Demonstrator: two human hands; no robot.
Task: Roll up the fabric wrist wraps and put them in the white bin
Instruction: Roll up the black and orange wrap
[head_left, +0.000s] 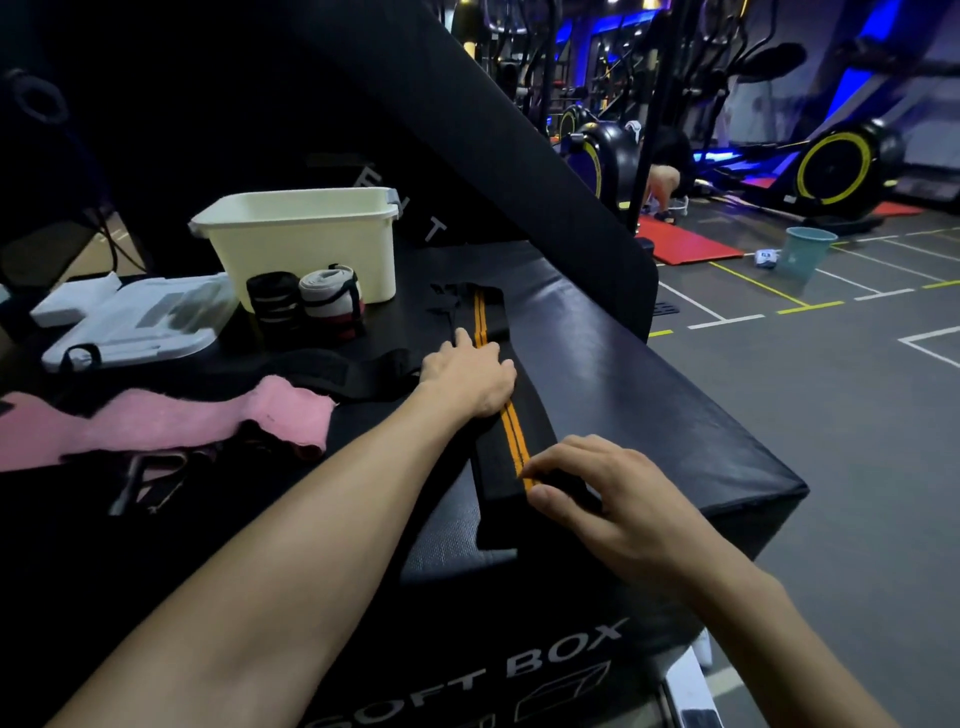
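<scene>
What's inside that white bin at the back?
The white bin shows only its outer wall and rim; its inside is hidden from this angle. Two rolled wraps stand outside, in front.

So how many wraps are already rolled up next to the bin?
2. A black roll and a grey-and-red roll stand side by side in front of the white bin. Any inside the bin would be hidden.

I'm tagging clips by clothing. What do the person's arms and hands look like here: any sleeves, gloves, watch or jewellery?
Both forearms are bare as far as the frame shows, with no sleeves in view. The left hand and right hand wear no gloves. No watch, bracelet or ring is visible on either wrist or on the fingers that show. No tape, wraps or markings appear on the arms.
</scene>
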